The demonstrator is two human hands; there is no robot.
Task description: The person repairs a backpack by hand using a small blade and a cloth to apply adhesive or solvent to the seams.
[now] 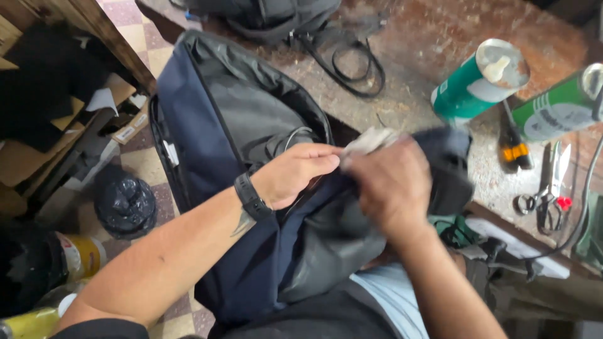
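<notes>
Left hand (295, 172) pinching navy backpack (207, 157) lining; right hand (392, 185) closed on same fabric, blurred. Green spray cans (477, 81), scissors (549, 188) nearby on table (427, 37).

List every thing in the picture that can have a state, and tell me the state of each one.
navy backpack: open, grey lining showing
left hand: pinching the fabric edge
right hand: blurred, gripping a pale cloth piece
green spray can: lying on the bench, uncapped
second can: lying down
scissors: flat on the bench, blades nearly shut
black bag: on the floor, tied shut
</notes>
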